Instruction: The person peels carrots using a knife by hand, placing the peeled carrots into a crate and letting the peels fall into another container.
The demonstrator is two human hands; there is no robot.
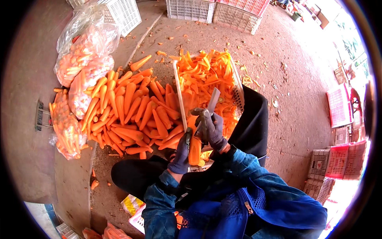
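Note:
Between my knees, my left hand (181, 154), in a dark work glove, grips a thick carrot (195, 153). The carrot points toward the crate, its near end by my lap. My right hand (211, 128), gloved too, is closed around a flat metal peeling tool (213, 100) right against the carrot; its working edge is hidden by my fingers. Beyond both hands stands a pale plastic crate (176, 79) heaped with orange carrot peelings (206, 71). A big pile of whole carrots (131, 110) lies on the floor to the left of it.
Clear plastic bags of carrots (86, 62) lean at the pile's far left, with another bag (67, 128) nearer. White crates (191, 11) and pink crates (247, 5) stand at the back. More stacked crates (343, 161) line the right side. Scraps litter the concrete floor (301, 98).

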